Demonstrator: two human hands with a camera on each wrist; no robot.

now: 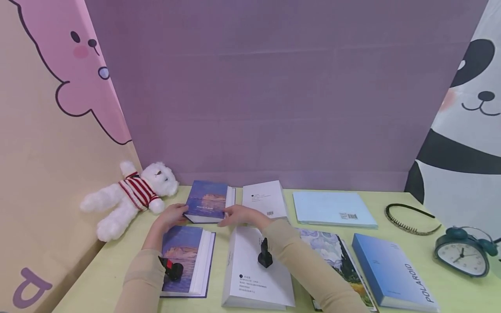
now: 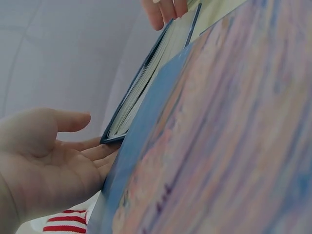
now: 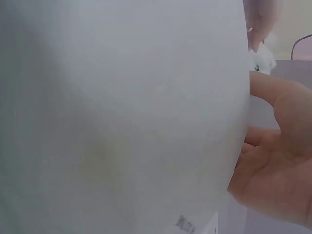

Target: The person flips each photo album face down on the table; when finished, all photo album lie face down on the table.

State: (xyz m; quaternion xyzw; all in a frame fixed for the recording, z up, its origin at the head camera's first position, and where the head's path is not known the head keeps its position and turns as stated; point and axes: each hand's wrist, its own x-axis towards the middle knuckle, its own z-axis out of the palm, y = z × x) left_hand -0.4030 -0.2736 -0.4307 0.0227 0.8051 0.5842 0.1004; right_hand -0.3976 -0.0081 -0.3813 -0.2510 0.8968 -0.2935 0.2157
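A photo album (image 1: 207,198) with a blue and purple cover lies at the back left of the table, its page edges facing forward. My left hand (image 1: 176,214) is at its left front corner; in the left wrist view that hand (image 2: 53,161) has its fingers extended against the corner, the thumb standing apart. From the other side, my right hand (image 1: 243,215) touches the album's right front part with outstretched fingers. In the right wrist view a white book hides the fingertips of the right hand (image 3: 278,151). A second photo album (image 1: 180,261) lies in front, below my left forearm.
White books (image 1: 263,195) (image 1: 254,278) lie beside and before the right hand. Farther right are a light blue book (image 1: 332,206), a painted-cover book (image 1: 325,248), a blue Polaroid book (image 1: 391,269), a headband (image 1: 407,226) and an alarm clock (image 1: 462,256). A teddy bear (image 1: 133,195) leans left.
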